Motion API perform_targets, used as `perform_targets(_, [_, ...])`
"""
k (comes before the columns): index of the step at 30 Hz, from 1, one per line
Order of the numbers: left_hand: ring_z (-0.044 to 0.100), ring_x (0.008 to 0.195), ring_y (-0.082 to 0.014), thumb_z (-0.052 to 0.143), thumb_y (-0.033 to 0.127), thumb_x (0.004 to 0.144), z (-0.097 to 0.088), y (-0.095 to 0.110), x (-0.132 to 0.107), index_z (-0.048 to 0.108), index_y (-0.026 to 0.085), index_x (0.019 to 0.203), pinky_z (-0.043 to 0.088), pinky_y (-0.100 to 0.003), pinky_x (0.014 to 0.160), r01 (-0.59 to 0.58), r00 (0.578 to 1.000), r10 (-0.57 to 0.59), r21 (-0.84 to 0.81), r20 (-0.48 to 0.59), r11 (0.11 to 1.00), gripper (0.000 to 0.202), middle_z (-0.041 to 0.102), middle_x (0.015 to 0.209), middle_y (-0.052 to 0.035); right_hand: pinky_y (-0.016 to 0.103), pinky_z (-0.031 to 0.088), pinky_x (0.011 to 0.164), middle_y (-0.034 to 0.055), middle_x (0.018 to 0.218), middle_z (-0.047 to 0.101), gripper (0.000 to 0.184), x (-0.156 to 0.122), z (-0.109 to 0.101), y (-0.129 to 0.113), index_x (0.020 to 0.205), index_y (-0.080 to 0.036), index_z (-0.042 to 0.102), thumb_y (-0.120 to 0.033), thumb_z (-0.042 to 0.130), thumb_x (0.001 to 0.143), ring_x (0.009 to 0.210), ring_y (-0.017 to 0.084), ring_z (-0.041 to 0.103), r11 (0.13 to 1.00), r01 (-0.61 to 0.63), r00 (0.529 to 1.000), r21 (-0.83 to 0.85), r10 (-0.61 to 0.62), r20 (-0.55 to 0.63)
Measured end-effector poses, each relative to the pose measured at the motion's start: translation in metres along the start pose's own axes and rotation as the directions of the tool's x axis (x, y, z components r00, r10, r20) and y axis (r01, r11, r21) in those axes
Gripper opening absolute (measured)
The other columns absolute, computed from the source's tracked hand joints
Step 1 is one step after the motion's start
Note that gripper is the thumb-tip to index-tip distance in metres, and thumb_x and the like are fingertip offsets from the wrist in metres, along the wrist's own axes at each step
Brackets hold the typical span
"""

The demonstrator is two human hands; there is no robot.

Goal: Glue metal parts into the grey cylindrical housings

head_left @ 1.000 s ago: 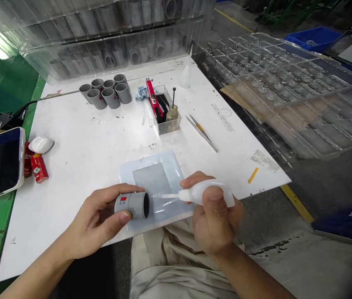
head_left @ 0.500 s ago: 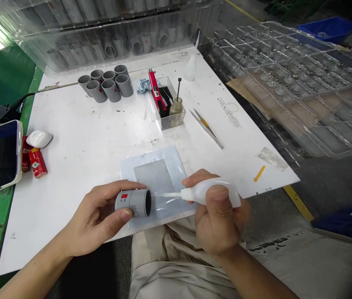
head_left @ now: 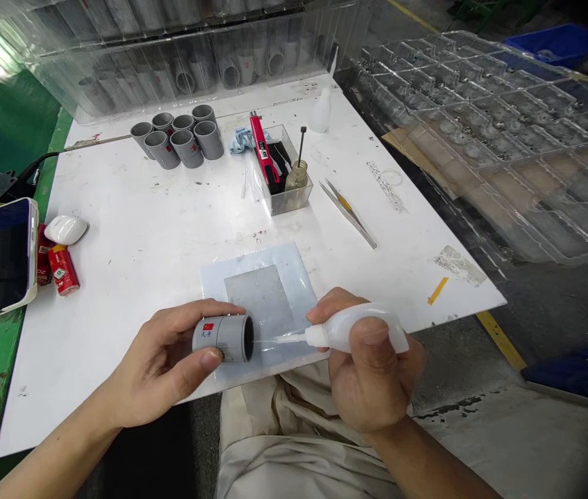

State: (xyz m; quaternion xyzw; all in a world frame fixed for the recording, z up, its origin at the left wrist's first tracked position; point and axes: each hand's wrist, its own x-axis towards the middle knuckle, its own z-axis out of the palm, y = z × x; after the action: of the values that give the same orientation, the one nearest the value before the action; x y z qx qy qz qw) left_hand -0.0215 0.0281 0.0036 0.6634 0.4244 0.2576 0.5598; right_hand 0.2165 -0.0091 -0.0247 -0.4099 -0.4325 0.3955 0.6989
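Gripping the flag-printed gray tube (head_left: pixel 226 337) above the worktop (head_left: pixel 117 222) with our left hand (head_left: pixel 166 367), we aim the needle-tipped bottle (head_left: pixel 343 328) clasped in our right hand (head_left: pixel 374 378) at its mouth; this tube seems unfinished, the seven standing tubes' (head_left: pixel 186 149) status unclear.

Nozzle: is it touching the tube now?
Cannot tell: the head view shows the nozzle pointing at the open end of the tube, too thin and faint there to show contact or gap.
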Motion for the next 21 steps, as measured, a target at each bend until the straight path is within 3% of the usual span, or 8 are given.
perform_targets(3, [0.066,0.087,-0.0143,0.068,0.036,0.1,0.0,-0.001,-0.001,0.068,0.041,0.133,0.052,-0.017,0.072,-0.016,1.0,0.017,0.044,-0.013,0.999,0.034,0.074,0.111,0.0022,0.042,0.04,0.051,0.0069,0.081,0.067,0.038,0.004,0.001,-0.003,0.093,-0.024,0.083,-0.049,0.069,0.118,0.059,0.03,0.056,1.0,-0.003,1.0,-0.004,0.003,-0.005])
perform_targets(7, [0.059,0.115,-0.0168,0.07,0.019,0.096,0.003,-0.002,-0.002,0.064,0.04,0.137,0.05,-0.017,0.087,-0.071,0.997,0.073,0.055,-0.025,0.996,0.046,0.062,0.129,-0.0009,0.042,0.046,0.051,0.0032,0.067,0.061,0.041,0.009,0.003,-0.005,0.09,-0.024,0.083,-0.046,0.063,0.119,0.056,0.03,0.057,0.998,-0.006,0.997,-0.056,0.002,-0.081])
perform_targets(10, [0.053,0.127,-0.0171,0.067,0.009,0.096,0.005,-0.004,-0.002,0.062,0.037,0.137,0.048,-0.018,0.096,-0.117,0.993,0.117,-0.002,-0.01,0.993,0.05,0.058,0.133,-0.0031,0.04,0.046,0.052,0.0043,0.076,0.067,0.039,0.011,0.005,-0.004,0.09,-0.024,0.082,-0.042,0.063,0.119,0.06,0.029,0.059,0.998,-0.003,0.993,-0.058,-0.003,-0.114])
perform_targets(13, [0.051,0.13,-0.0163,0.066,0.007,0.097,0.006,-0.006,0.0,0.062,0.036,0.137,0.047,-0.018,0.099,-0.133,0.991,0.133,-0.029,0.005,0.991,0.05,0.057,0.133,-0.0039,0.04,0.044,0.053,0.0055,0.085,0.07,0.038,0.012,0.007,-0.003,0.093,-0.023,0.083,-0.039,0.063,0.12,0.062,0.027,0.058,0.999,0.006,0.993,-0.036,-0.011,-0.117])
perform_targets(21, [0.05,0.13,-0.0163,0.067,0.006,0.096,0.006,-0.006,0.0,0.062,0.035,0.136,0.046,-0.018,0.099,-0.136,0.991,0.137,-0.042,0.007,0.99,0.05,0.056,0.134,-0.0042,0.038,0.044,0.054,0.0039,0.084,0.07,0.037,0.012,0.007,-0.003,0.093,-0.024,0.082,-0.041,0.064,0.121,0.061,0.027,0.058,0.997,-0.001,0.994,-0.072,-0.007,-0.107])
